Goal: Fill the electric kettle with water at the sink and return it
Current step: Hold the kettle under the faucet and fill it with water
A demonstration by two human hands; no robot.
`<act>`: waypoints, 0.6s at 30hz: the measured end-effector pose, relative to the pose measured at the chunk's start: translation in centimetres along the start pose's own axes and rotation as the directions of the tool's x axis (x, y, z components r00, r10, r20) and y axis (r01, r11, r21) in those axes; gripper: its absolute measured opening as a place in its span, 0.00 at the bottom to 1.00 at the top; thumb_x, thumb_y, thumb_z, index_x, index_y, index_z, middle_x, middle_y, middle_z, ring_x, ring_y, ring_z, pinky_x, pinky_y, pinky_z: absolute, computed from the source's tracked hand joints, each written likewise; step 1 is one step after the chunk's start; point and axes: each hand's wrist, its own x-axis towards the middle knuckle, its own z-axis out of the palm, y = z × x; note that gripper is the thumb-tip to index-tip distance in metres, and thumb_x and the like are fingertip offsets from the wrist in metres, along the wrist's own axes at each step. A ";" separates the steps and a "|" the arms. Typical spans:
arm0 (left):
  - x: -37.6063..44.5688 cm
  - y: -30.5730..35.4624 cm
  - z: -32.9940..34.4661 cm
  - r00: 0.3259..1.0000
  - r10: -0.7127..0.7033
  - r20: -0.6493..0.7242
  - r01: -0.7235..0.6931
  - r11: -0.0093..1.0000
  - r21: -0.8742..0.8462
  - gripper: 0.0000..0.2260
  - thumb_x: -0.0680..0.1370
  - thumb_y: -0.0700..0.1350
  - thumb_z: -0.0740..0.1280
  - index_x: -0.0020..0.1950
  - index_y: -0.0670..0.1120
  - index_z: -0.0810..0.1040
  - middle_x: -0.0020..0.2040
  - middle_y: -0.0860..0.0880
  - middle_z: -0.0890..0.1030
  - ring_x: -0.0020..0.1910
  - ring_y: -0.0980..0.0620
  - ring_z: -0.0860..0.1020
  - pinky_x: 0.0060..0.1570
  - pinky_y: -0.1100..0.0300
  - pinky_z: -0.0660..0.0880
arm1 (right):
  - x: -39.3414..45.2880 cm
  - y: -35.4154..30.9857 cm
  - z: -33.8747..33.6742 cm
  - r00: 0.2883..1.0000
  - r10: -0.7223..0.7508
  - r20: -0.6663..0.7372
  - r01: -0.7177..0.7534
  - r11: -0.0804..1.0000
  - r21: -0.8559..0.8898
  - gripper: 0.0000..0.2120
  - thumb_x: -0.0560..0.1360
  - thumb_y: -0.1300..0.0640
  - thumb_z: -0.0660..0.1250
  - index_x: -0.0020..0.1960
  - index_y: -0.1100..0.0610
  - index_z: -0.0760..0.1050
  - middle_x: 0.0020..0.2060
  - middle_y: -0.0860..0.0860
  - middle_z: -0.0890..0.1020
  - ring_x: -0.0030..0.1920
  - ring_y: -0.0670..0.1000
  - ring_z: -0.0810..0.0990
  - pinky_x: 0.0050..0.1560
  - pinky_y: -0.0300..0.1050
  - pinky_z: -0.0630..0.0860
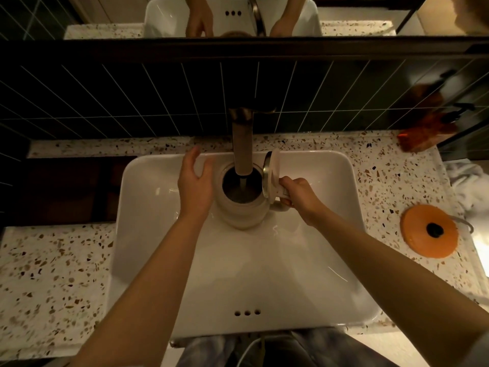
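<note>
A cream electric kettle stands inside the white sink, directly under the brass faucet. Its lid is flipped up on the right side. A thin stream of water runs from the spout into the kettle's dark opening. My right hand is closed around the kettle's handle. My left hand hovers beside the kettle's left side with fingers spread, holding nothing; whether it touches the kettle body is unclear. The orange round kettle base lies on the counter to the right of the sink.
The speckled terrazzo counter surrounds the sink. An orange bottle stands at the back right by the dark tiled wall. A white cloth lies at the right edge. A mirror above reflects the sink and hands.
</note>
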 end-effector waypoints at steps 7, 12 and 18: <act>-1.9 -2.8 0.7 0.900 -0.387 0.199 0.421 0.891 -0.173 0.22 0.77 0.60 0.63 0.67 0.51 0.74 0.63 0.54 0.77 0.66 0.52 0.73 0.67 0.55 0.66 | -0.2 -0.2 -0.1 1.000 -0.004 -0.004 0.004 1.000 -0.015 0.23 0.77 0.57 0.57 0.24 0.60 0.66 0.20 0.52 0.69 0.20 0.44 0.66 0.35 0.41 0.65; -1.9 -3.3 1.1 0.894 -0.389 0.222 0.431 0.881 -0.196 0.28 0.67 0.66 0.64 0.60 0.52 0.81 0.58 0.51 0.84 0.61 0.51 0.78 0.68 0.47 0.69 | 0.0 0.1 -0.1 1.000 -0.007 -0.006 0.007 1.000 -0.015 0.23 0.77 0.56 0.57 0.24 0.59 0.66 0.19 0.52 0.69 0.20 0.44 0.66 0.35 0.42 0.65; -1.8 -3.3 1.1 0.893 -0.398 0.211 0.440 0.870 -0.223 0.22 0.76 0.60 0.63 0.64 0.49 0.79 0.60 0.50 0.82 0.62 0.51 0.77 0.69 0.46 0.68 | 0.1 0.1 0.0 1.000 0.001 -0.006 -0.001 1.000 -0.011 0.23 0.76 0.56 0.58 0.23 0.59 0.66 0.18 0.51 0.69 0.21 0.45 0.66 0.35 0.42 0.65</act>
